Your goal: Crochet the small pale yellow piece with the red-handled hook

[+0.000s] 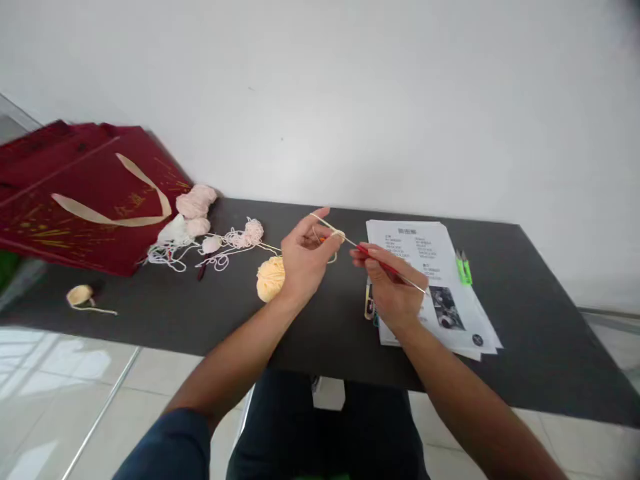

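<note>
A: Start at the left of the desk [165, 313]. What lies there?

B: A red bag [85, 193] with a cream handle lies flat at the far left. A small cream yarn scrap [80, 295] sits in front of it. Next come pink yarn balls [197, 200] and a loose pink tangle [240, 237]. Then comes the yellow yarn ball [271, 279], resting on the desk just beside the left wrist.

A: And the hands?

B: The left hand [305, 257] is raised above the desk, thumb and fingers pinched together on the yarn strand [325, 222], which runs over the forefinger. The right hand [395, 293] is clamped on the red crochet hook [385, 267], held like a pencil. Its tip points left into the loop at the left fingertips.

A: How would you do this well?

B: I'd judge the strand wants even tension over that forefinger. The pinch should sit close beneath the loop so it can't twist, and the hook should turn from the wrist alone. The ball looks free to roll, so the feed shouldn't snag.

A: And to the right?

B: Printed sheets [435, 280] lie under the right hand, with green snips [463, 267] just beyond them.
</note>
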`<state>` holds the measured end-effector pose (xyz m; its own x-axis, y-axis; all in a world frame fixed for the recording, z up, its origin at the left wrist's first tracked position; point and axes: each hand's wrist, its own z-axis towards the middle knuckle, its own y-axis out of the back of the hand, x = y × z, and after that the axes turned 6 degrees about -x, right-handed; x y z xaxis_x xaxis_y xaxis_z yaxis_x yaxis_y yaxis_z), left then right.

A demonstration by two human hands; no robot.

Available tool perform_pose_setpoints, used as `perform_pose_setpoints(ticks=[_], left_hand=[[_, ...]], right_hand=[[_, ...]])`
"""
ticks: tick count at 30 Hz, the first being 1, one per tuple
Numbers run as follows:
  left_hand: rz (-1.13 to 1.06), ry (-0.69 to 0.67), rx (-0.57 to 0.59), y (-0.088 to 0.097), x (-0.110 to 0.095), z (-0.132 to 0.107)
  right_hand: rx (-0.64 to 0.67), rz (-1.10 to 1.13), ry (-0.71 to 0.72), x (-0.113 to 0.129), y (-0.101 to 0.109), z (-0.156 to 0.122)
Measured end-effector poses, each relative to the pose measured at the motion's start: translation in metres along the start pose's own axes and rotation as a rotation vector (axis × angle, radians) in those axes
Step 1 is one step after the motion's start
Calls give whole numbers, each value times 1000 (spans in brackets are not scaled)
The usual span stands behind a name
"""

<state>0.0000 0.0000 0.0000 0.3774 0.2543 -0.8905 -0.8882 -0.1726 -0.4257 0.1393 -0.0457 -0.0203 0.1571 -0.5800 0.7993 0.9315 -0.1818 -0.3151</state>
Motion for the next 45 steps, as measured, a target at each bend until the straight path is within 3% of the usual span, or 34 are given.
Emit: perform_pose_setpoints(ticks=[7, 11, 16, 21, 24, 29, 33, 41, 45], left_hand=[[47, -19, 9, -2, 0, -3], [15, 1, 9, -2, 2, -3], [-160, 166, 30, -3, 2, 0], [-321, 379, 144, -1, -6, 5], [-348, 423, 188, 1, -10, 8], [-253, 354, 241, 5, -12, 12], [-47, 268, 274, 7, -12, 11], [241, 52, 230, 8, -8, 10], [297, -36, 170, 5, -6, 6]], right_hand=[[-55, -44, -31, 3, 2, 6], [-11, -199, 45, 7, 2, 1], [63, -382, 236, 2, 4, -8], [82, -295, 191, -5, 5, -9], [89, -193, 89, -5, 3, -7], [26, 33, -126, 1, 2, 5], [2, 153, -192, 6, 7, 21], [52, -161, 151, 9, 13, 21], [64, -246, 211, 12, 10, 12]])
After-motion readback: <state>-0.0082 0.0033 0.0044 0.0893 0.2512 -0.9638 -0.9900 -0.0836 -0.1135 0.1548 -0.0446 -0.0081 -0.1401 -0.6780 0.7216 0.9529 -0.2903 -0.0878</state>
